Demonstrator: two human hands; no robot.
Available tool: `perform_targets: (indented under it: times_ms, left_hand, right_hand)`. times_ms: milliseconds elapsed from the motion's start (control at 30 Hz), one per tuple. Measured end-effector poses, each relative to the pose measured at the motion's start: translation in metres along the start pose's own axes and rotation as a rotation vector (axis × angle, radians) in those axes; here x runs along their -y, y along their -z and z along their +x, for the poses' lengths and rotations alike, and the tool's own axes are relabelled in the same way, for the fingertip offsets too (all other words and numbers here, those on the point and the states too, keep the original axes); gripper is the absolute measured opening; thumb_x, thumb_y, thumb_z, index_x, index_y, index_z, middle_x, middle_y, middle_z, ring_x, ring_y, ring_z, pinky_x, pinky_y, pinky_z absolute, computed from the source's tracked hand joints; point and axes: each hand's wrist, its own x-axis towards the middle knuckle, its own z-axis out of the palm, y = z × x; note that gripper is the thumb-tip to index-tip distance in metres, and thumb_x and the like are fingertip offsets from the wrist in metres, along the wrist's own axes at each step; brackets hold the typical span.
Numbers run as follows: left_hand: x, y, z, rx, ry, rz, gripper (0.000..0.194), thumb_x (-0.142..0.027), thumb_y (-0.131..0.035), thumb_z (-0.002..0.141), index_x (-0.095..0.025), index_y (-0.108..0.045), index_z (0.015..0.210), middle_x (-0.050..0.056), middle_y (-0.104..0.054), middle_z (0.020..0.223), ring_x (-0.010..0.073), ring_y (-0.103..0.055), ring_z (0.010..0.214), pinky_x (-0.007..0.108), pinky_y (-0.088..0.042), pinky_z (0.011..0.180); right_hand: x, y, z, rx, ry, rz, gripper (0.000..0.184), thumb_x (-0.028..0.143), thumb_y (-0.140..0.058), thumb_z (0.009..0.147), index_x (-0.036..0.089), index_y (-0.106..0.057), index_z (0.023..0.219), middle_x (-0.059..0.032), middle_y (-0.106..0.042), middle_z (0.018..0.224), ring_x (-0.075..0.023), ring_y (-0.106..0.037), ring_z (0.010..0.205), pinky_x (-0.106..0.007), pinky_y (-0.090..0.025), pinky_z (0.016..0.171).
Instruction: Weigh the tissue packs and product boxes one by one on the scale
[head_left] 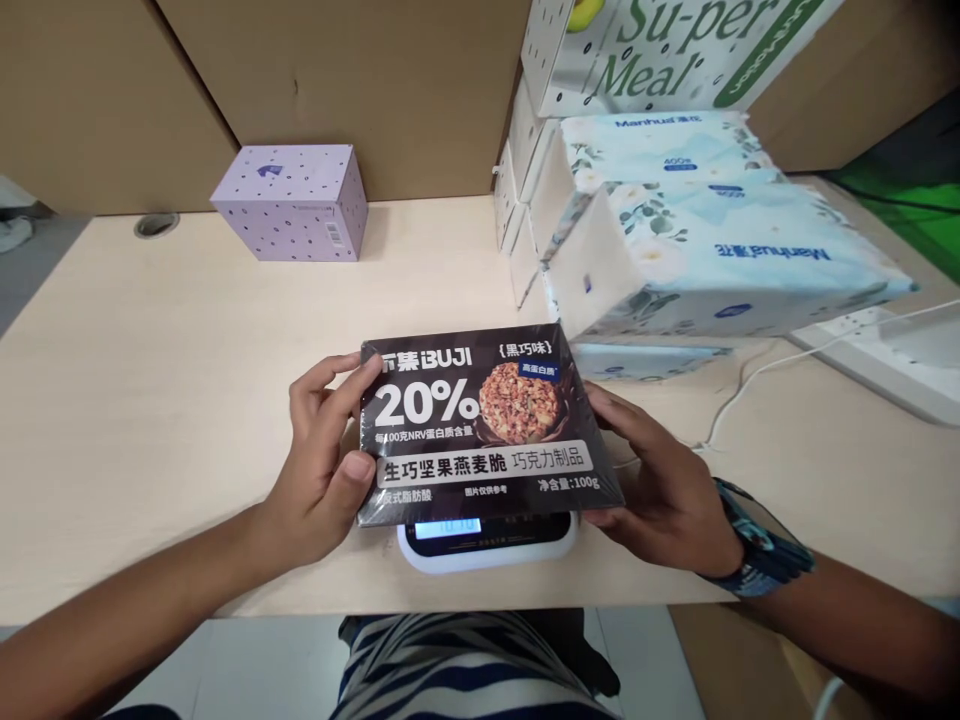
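A flat black snack box (480, 425) with white print and a picture of a nut-and-oat disc lies over a small white kitchen scale (487, 545) near the front edge of the table. The scale's lit display peeks out under the box's front edge. My left hand (326, 455) grips the box's left side, thumb on top and fingers along the edge. My right hand (660, 480) holds the right side, fingers curled under it. A watch with a dark strap is on my right wrist.
A lilac dotted box (296, 203) stands at the back of the light wooden table (150, 400). Stacked tissue packs (697, 250) and white cartons (645, 50) fill the right. A white cable (750, 380) runs to a power strip (877, 350). Brown panels stand behind.
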Motion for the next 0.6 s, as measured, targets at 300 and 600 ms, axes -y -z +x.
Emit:
perform_targets:
  times_ms: [300,600]
  left_hand:
    - [0.001,-0.001,0.001,-0.058,-0.058,0.048,0.062,-0.071,-0.022,0.109,-0.058,-0.035,0.168,0.002,-0.033,0.170,0.0315,-0.058,0.134,0.060,-0.062,0.109]
    - [0.002,-0.007,0.000,-0.175,0.062,-0.121,0.056,-0.065,-0.028,0.112,-0.051,-0.048,0.162,0.000,-0.038,0.169,0.0218,-0.063,0.106,0.051,-0.059,0.102]
  right_hand:
    - [-0.003,-0.002,-0.004,-0.037,-0.080,0.047,0.094,0.079,-0.062,0.094,0.033,-0.040,0.172,-0.0119,-0.063,0.160,-0.0301,-0.070,0.140,-0.039,-0.067,0.110]
    - [-0.003,-0.007,-0.008,-0.073,-0.141,0.174,0.085,0.079,-0.043,0.102,0.032,-0.041,0.172,-0.0108,-0.065,0.158,-0.0237,-0.077,0.125,-0.035,-0.067,0.108]
